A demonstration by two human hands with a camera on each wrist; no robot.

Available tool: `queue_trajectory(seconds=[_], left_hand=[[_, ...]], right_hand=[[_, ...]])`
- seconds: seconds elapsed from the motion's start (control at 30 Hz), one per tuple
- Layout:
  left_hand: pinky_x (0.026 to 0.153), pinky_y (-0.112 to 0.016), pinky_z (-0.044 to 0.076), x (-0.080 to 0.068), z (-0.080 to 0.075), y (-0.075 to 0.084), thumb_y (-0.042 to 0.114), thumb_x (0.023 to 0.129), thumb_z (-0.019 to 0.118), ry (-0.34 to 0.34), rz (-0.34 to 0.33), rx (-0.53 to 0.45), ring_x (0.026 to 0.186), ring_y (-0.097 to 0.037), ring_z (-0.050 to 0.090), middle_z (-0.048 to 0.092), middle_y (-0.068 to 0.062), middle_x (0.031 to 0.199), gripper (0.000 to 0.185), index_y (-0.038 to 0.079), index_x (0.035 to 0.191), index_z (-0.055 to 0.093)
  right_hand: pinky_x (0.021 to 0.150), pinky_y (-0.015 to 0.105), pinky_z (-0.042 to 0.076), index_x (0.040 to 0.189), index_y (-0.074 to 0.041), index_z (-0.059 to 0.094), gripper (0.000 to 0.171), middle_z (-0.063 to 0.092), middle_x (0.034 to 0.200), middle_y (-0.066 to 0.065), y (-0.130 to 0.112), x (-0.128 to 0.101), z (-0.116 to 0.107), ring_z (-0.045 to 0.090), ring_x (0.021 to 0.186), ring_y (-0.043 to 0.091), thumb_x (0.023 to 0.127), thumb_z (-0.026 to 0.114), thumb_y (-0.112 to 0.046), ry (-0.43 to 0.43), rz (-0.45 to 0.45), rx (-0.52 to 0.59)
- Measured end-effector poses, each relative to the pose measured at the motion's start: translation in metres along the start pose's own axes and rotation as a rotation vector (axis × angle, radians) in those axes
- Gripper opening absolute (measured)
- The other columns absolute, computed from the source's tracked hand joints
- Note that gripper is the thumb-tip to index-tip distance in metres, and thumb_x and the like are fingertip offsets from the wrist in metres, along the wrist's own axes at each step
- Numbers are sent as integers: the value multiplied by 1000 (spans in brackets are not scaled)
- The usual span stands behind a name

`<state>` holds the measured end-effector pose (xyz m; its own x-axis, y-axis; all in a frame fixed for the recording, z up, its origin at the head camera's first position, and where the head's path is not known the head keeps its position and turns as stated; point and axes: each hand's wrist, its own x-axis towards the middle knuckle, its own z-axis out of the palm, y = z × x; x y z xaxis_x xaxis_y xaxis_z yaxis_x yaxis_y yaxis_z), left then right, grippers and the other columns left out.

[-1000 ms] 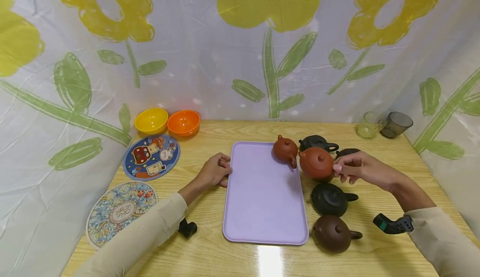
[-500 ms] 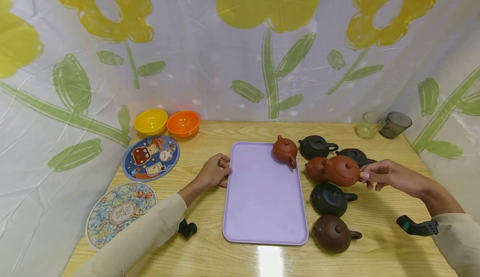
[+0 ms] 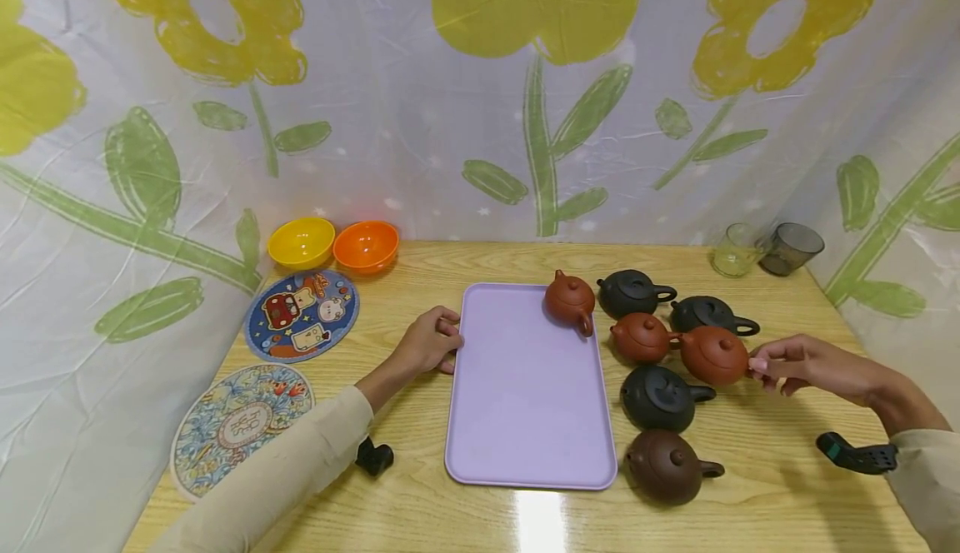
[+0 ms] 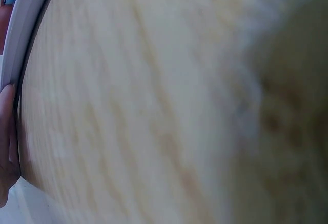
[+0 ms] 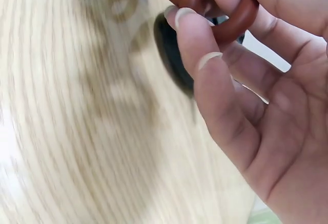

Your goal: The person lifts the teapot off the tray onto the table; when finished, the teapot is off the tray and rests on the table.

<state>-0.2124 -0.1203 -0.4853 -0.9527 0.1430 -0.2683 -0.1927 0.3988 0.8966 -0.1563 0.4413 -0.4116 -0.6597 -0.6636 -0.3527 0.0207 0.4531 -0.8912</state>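
Note:
My right hand (image 3: 759,365) pinches the ring handle (image 5: 241,14) of a red-brown teapot (image 3: 712,355), thumb and fingertips closed on it in the right wrist view. The pot sits among other teapots right of a lilac tray (image 3: 525,403); I cannot tell whether it touches the table. Beside it are a smaller red teapot (image 3: 641,336), two dark teapots (image 3: 632,292) (image 3: 708,313) behind, and a dark teapot (image 3: 660,397) and a brown teapot (image 3: 663,465) in front. Another red-brown teapot (image 3: 570,299) stands on the tray's far right corner. My left hand (image 3: 442,342) rests, fingers loosely curled, against the tray's left rim (image 4: 25,34).
Yellow bowl (image 3: 302,241) and orange bowl (image 3: 366,245) stand at the back left, with two round patterned mats (image 3: 303,313) (image 3: 240,424) on the left. Two glass cups (image 3: 738,249) (image 3: 793,246) are at the back right. A flowered curtain hangs behind the wooden table (image 3: 750,511).
My right hand has carried the red-brown teapot rightward away from the tray, uncovering the smaller red teapot and the dark one behind. The left hand has stayed put.

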Motion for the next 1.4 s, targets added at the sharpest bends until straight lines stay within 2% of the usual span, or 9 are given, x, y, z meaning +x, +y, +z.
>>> queue_trajectory(seconds=[0.27,0.5,0.9,1.1,1.4], left_hand=[[53,-34,63,-1,-1,0,2,91,68,5,3,1,77,-19,62,58,-13,105,38,5,127,56],[53,-34,63,1,0,-2,1,91,67,1,9,4,77,-18,62,58,-13,105,39,4,128,56],[54,-34,63,0,-1,-3,2,91,68,-1,11,-3,77,-18,62,58,-13,106,39,4,128,56],[54,-34,63,0,0,-3,2,91,67,0,12,-1,76,-18,62,59,-13,105,38,5,127,56],[55,-34,64,0,0,-3,3,91,65,-6,22,1,79,-18,63,60,-13,106,39,4,129,56]], right_hand=[[73,40,58,110,18,53,31,67,99,7,14,-4,-5,63,88,26,109,31,-5,-84,-5,95],[76,39,59,112,18,53,33,66,101,10,22,-2,-6,63,89,27,109,33,-8,-62,35,87],[77,37,59,110,15,56,32,67,97,-2,28,-3,-7,65,87,20,109,35,-9,-75,76,110],[77,36,59,110,15,57,33,67,98,-1,29,-2,-7,65,87,20,109,36,-10,-68,98,96],[80,33,59,115,10,59,33,67,105,3,34,-6,-8,66,95,19,109,41,-17,0,171,36]])
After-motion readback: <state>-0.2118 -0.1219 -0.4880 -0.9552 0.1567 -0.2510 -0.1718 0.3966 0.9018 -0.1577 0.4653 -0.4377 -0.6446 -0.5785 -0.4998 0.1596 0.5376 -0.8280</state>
